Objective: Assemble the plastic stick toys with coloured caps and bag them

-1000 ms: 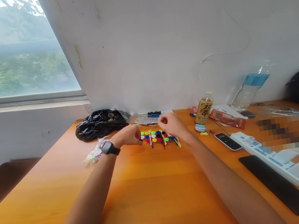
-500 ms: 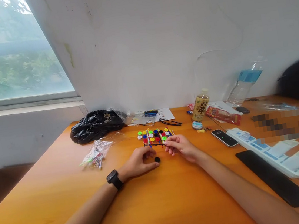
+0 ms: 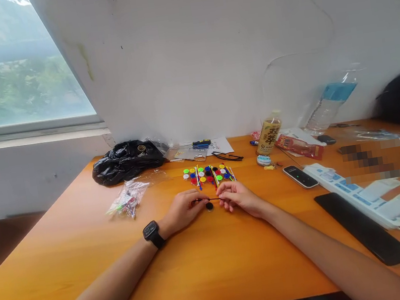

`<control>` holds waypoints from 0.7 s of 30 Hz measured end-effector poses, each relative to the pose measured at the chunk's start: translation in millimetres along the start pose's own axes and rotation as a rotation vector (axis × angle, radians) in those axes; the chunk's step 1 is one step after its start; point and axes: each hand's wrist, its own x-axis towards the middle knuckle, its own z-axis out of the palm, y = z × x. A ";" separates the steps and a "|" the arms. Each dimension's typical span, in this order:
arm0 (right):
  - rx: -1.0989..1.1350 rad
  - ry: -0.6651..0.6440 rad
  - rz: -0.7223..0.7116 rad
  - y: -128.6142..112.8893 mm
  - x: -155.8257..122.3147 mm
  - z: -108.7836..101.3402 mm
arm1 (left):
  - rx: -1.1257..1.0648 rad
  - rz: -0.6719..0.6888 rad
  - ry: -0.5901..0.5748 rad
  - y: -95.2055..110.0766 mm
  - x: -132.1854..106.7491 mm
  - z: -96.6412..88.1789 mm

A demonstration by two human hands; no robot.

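Note:
A thin black stick [image 3: 214, 199] spans the gap between my two hands. My left hand [image 3: 188, 209], with a black watch on the wrist, pinches one end. My right hand [image 3: 240, 200] has thumb and fingers closed on the other end. Just below the stick a small round black disc [image 3: 209, 206] lies on the wooden table [image 3: 203, 270]. Beyond my hands sit rows of small coloured discs [image 3: 203, 179] in yellow, green, red, blue, white and black. Thin coloured sticks [image 3: 198, 176] lie between and beside them.
To the left are a clear bag of small coloured parts [image 3: 128, 201] and a black plastic bag [image 3: 127, 163]. A drink bottle [image 3: 269, 134], a phone-like device [image 3: 300, 176], a power strip [image 3: 357, 196] and a black flat strip [image 3: 364, 228] lie to the right.
My left hand has gone from open beside the black disc to pinching the stick's left end. The stick and my right hand have come slightly nearer, away from the disc rows.

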 end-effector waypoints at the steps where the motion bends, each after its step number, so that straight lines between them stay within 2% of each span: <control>1: -0.010 -0.009 -0.010 0.4 -0.4 0.2 | 0.019 0.003 0.000 1.1 -0.1 -0.2; 7: -0.116 -0.074 -0.026 5.1 -2.5 2.1 | 0.093 0.045 -0.044 5.0 -1.2 0.4; 12: -0.178 -0.040 -0.010 3.7 -3.0 6.2 | 0.127 0.088 -0.053 6.2 -0.8 0.5; 21: -0.308 0.018 -0.159 11.1 3.3 5.1 | 0.147 0.117 -0.001 7.5 -0.8 3.7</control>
